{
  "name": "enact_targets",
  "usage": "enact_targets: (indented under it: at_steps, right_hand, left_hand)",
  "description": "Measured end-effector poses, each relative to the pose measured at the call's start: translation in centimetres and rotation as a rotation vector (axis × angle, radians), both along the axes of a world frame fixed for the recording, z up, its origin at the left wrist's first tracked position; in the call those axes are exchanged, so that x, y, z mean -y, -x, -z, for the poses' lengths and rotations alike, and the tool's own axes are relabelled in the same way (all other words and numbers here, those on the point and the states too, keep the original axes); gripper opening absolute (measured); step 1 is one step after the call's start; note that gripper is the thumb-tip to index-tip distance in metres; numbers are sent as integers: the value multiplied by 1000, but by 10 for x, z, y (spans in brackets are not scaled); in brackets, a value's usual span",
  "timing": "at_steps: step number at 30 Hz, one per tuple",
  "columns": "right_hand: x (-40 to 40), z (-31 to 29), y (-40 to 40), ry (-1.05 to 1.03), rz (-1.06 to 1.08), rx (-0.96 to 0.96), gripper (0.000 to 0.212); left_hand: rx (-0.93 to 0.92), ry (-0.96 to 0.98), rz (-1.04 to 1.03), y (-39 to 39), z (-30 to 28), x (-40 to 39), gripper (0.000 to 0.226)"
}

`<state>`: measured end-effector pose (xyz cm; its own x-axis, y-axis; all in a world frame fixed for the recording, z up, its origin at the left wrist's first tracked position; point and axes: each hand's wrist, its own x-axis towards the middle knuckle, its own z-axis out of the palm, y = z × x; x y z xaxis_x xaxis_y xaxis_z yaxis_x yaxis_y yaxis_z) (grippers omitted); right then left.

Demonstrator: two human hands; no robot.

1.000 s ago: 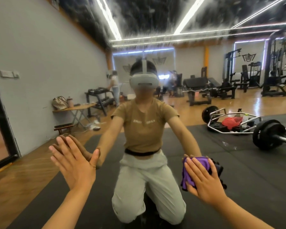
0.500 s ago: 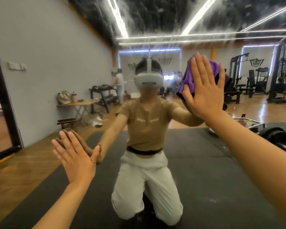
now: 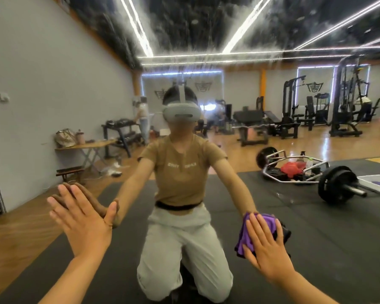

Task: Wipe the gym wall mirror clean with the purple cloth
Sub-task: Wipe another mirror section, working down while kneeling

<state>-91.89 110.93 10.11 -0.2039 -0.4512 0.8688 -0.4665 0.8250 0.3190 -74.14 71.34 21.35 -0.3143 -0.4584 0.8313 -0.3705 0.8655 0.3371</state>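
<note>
Right hand (image 3: 266,246): fingers (image 3: 253,224) straight, slightly spread, pressing one purple cloth (image 3: 250,233) flat against the mirror (image 3: 53,62), low at near right. Cloth bunched, its edges showing left of and above the palm. Left hand (image 3: 83,218): fingers (image 3: 64,194) straight and spread, palm flat on the glass at near left, holding nothing. Two hands on the mirror, well apart. Reflection: one kneeling person (image 3: 180,183) in tan top, pale trousers, grey headset, on a black floor mat (image 3: 316,249). Far right: one loaded barbell (image 3: 338,185) beside one hex bar (image 3: 294,170). Far left: one folding bench (image 3: 86,148) carrying one bag (image 3: 65,138) and one bottle (image 3: 80,137).
</note>
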Motion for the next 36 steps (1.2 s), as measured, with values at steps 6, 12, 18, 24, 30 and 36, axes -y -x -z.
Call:
enact_targets:
  at_steps: [6, 12, 18, 24, 30, 36]
  right_hand:
    - [-10, -8, 4, -45, -39, 0, 64]
    - [1, -156, 17, 62, -136, -90, 67]
    - [14, -192, 16, 299, -140, -80, 66]
    - [-1, -60, 6, 236, -147, 76, 68]
    - [-8, 12, -1, 70, -29, 72, 66]
    - [-12, -18, 7, 10, -103, -14, 68]
  left_hand:
    - [20, -20, -6, 1, -2, 1, 104]
    - [5, -10, -8, 2, 0, 0, 103]
    - [4, -12, -5, 1, 0, 0, 103]
    - [-4, 2, -7, 1, 0, 0, 102]
    - [-26, 6, -8, 3, -1, 0, 103]
    - [-29, 14, -19, 4, 2, 2, 102]
